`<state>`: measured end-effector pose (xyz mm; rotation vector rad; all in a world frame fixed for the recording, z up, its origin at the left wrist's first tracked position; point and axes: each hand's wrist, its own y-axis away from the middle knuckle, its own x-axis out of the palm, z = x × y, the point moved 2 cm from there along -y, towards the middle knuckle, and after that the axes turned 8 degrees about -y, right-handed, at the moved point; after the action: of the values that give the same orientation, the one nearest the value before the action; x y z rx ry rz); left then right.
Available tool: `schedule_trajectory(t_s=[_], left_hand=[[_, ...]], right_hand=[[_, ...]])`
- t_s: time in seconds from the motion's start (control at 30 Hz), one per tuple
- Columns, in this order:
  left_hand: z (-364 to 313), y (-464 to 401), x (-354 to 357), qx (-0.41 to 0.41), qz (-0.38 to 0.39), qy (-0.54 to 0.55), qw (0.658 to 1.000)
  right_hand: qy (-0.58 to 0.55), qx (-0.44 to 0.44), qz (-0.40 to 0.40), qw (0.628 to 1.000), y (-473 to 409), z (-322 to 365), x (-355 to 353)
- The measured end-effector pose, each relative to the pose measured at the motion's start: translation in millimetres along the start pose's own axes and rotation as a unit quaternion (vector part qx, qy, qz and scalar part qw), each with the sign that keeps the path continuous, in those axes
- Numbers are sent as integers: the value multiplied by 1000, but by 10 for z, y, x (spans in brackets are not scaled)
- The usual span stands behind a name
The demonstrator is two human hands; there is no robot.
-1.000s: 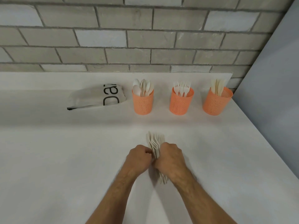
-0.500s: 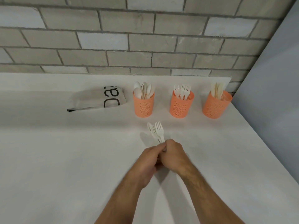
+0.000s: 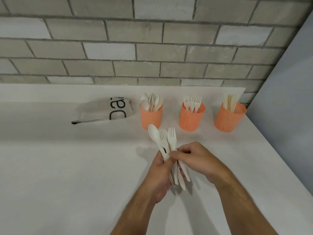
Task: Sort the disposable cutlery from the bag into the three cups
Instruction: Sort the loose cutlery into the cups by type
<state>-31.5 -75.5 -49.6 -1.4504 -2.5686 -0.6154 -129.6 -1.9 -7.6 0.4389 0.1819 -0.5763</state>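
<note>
My left hand (image 3: 160,173) is wrapped around a bundle of pale disposable cutlery (image 3: 166,150), a spoon and two forks fanning out on top. My right hand (image 3: 194,160) pinches one handle in that bundle. Farther off stand three orange perforated cups (image 3: 192,118) holding spoons, forks and knives; the flattened white bag (image 3: 105,111) lies to their left.

3 cups (image 3: 191,116) stand in a row right of the bag (image 3: 103,111), behind the hands (image 3: 177,167).

The hands (image 3: 191,160) are hiding the middle of the cutlery bundle (image 3: 169,146), and the bag (image 3: 103,111) is folding over its own black letters.
</note>
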Motion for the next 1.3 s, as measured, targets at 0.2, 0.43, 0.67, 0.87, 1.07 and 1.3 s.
schedule_trajectory(t_s=[0.2, 0.43, 0.67, 0.87, 1.07, 1.3], left_hand=[[-79, -118, 62, 71, 1, -58, 996], [-136, -185, 58, 38, 52, 3, 998], [-179, -291, 48, 24, 86, -51, 995], [-188, -372, 137, 17, 91, -13, 996], [-208, -449, 220, 34, 82, -36, 995], [-188, -579, 289, 103, 35, -255, 961]], right_hand=[[-23, -61, -134, 989, -37, 38, -41], [-149, -48, -50, 986, -119, 37, -189], [-167, -38, -39, 985, -266, -3, -357], [-201, -43, -38, 978, -349, -13, -466], [-253, -49, -43, 965, -407, -38, -536], [-157, -32, -25, 987, -460, -20, -589]])
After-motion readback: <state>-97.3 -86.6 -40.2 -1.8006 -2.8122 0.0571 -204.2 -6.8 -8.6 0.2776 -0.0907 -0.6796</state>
